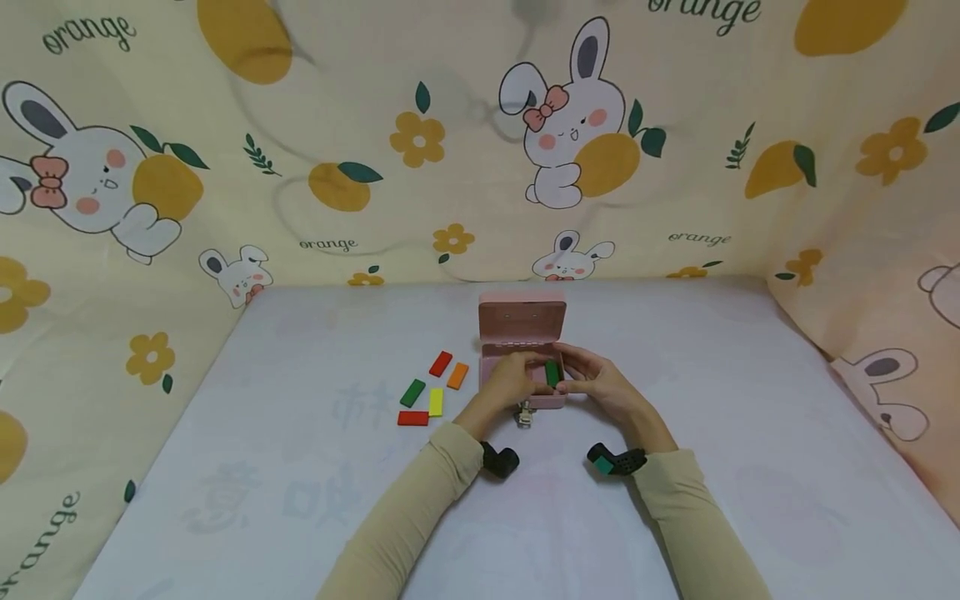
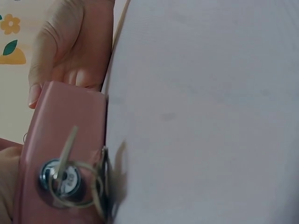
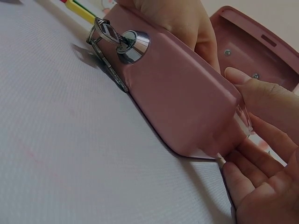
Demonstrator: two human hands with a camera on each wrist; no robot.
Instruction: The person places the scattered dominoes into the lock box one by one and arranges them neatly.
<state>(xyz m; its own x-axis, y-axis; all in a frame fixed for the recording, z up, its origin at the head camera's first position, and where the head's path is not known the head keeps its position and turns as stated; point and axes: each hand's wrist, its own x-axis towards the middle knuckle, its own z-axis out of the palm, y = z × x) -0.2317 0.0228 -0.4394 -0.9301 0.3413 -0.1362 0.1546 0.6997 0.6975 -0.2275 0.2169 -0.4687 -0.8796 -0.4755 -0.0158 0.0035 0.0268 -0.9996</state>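
A pink metal cash box [image 1: 550,402] stands with its lid [image 1: 522,321] raised. My left hand [image 1: 512,379] reaches into it from the left, thumb and fingers pinching a green block [image 1: 552,373] close to the right wall. My right hand [image 1: 609,388] holds the box's right end; in the right wrist view its thumb [image 3: 261,95] lies on the rim and the fingers bend against the outer wall. From the front lock [image 3: 135,46] hangs a ring of keys [image 2: 77,184]. The left fingertips are hidden in both wrist views.
Left of the box lie several loose blocks: a red one [image 1: 441,363], an orange one [image 1: 457,376], a green one [image 1: 412,392], a yellow one [image 1: 436,402] and another red one [image 1: 413,418]. A white cloth [image 1: 300,500] covers the table. Behind hangs a printed curtain [image 1: 465,192].
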